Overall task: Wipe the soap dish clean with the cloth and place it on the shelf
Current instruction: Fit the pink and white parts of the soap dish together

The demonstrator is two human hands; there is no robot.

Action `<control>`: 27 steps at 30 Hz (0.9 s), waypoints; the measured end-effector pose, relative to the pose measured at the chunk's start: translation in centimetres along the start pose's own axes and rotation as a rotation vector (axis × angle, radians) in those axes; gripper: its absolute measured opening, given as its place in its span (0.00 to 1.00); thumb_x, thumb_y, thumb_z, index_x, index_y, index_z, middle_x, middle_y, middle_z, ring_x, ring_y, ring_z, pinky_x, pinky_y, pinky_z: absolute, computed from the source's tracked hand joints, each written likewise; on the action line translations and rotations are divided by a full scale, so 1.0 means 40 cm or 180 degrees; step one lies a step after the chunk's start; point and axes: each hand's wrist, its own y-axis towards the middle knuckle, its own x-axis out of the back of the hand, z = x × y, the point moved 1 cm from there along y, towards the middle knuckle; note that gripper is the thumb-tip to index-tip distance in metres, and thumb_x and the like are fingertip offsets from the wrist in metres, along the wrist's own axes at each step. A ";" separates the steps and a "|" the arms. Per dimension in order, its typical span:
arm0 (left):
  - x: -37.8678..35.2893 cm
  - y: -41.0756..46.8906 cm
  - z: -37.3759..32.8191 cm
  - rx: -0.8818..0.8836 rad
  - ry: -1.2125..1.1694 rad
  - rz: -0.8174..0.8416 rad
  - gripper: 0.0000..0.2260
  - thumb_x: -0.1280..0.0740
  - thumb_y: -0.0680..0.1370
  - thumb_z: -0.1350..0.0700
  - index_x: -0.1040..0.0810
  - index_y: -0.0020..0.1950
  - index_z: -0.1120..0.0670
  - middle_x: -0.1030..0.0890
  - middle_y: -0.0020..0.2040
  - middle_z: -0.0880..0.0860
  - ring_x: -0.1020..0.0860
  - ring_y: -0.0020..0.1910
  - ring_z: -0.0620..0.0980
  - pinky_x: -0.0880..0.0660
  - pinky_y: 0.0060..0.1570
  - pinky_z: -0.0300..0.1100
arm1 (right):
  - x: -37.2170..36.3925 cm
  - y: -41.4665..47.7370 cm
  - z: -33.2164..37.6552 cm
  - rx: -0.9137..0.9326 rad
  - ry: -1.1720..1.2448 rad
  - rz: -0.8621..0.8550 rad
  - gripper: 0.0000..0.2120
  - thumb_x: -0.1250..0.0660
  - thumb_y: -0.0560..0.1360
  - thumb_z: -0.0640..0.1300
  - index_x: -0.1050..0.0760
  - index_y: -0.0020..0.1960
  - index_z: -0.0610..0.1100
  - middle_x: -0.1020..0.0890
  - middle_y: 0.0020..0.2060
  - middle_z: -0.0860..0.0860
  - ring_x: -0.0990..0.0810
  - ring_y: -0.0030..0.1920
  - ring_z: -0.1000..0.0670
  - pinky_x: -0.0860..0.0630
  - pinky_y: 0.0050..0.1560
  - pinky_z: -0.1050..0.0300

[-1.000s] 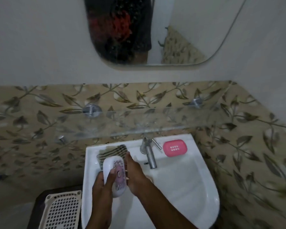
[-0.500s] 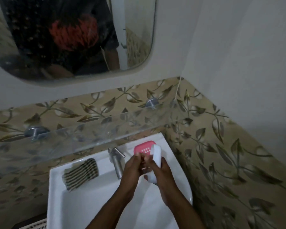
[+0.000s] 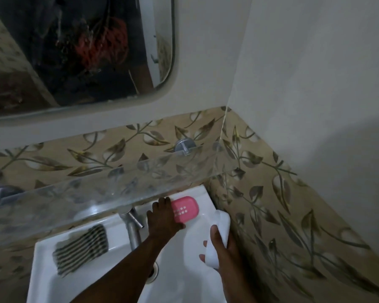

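The soap dish is in two parts. Its pink slotted tray [image 3: 187, 207] lies on the back right corner of the white sink [image 3: 179, 278]. My left hand [image 3: 162, 217] covers the tray's left end, fingers at its far edge and thumb at its near edge. The white shell of the soap dish [image 3: 223, 226] is held upright in my right hand [image 3: 217, 240] over the sink's right rim, close to the tiled side wall. The striped cloth [image 3: 81, 248] lies folded on the sink's back left ledge, away from both hands. The glass shelf [image 3: 96, 193] runs above the sink's back edge.
A steel tap [image 3: 131, 228] stands at the sink's back, just left of my left wrist. The drain [image 3: 154, 272] shows beside my left forearm. Metal brackets [image 3: 184, 146] hold the shelf to the leaf-patterned tiles. A mirror [image 3: 81, 51] hangs above.
My hands have parted: the left moved from the white shell onto the pink tray, and the right carried the shell down and right toward the side wall. The view shifted right.
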 end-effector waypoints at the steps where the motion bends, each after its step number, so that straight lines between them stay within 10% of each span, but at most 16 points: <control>1: 0.000 0.006 0.001 -0.0030 0.0052 0.0028 0.44 0.26 0.63 0.35 0.36 0.72 0.53 0.31 0.68 0.53 0.31 0.67 0.56 0.31 0.60 0.51 | 0.000 -0.002 0.011 -0.0119 0.0117 0.0052 0.52 0.27 0.50 0.67 0.36 0.70 0.50 0.23 0.50 0.47 0.22 0.53 0.44 0.21 0.37 0.47; 4: 0.011 0.011 0.000 -0.0112 0.0088 0.0070 0.39 0.27 0.63 0.35 0.32 0.68 0.52 0.29 0.65 0.54 0.30 0.65 0.55 0.31 0.60 0.51 | 0.005 -0.007 0.043 -0.0326 0.0521 0.0226 0.39 0.34 0.71 0.60 0.42 0.76 0.47 0.25 0.55 0.42 0.25 0.55 0.40 0.23 0.37 0.45; 8: 0.053 -0.050 0.001 -0.0221 -0.0494 0.0032 0.38 0.27 0.58 0.36 0.30 0.61 0.53 0.28 0.57 0.53 0.27 0.57 0.54 0.26 0.50 0.46 | 0.016 -0.048 0.067 0.0050 0.0044 0.0456 0.46 0.32 0.60 0.65 0.38 0.73 0.48 0.24 0.61 0.41 0.21 0.55 0.42 0.19 0.32 0.53; 18: 0.280 -0.364 0.027 -0.0488 -0.2235 -0.0317 0.35 0.21 0.57 0.41 0.32 0.59 0.46 0.31 0.55 0.43 0.27 0.51 0.37 0.29 0.40 0.25 | -0.014 -0.204 0.173 0.2586 -0.1998 0.0677 0.46 0.26 0.56 0.72 0.36 0.70 0.62 0.31 0.68 0.60 0.31 0.68 0.60 0.32 0.67 0.62; 22: 0.370 -0.450 0.059 -0.0424 -0.3236 -0.0468 0.36 0.19 0.55 0.43 0.27 0.61 0.44 0.23 0.58 0.45 0.21 0.54 0.43 0.20 0.50 0.39 | -0.067 -0.264 0.214 0.2922 -0.2396 0.0896 0.39 0.27 0.54 0.74 0.37 0.63 0.74 0.32 0.65 0.69 0.31 0.64 0.68 0.34 0.62 0.69; 27: 0.438 -0.491 0.091 -0.0582 -0.5019 -0.0729 0.36 0.20 0.58 0.54 0.26 0.64 0.53 0.19 0.59 0.57 0.19 0.57 0.54 0.19 0.52 0.50 | -0.140 -0.328 0.228 0.2950 -0.2292 0.1415 0.43 0.26 0.59 0.66 0.33 0.71 0.58 0.28 0.67 0.60 0.28 0.64 0.65 0.29 0.60 0.70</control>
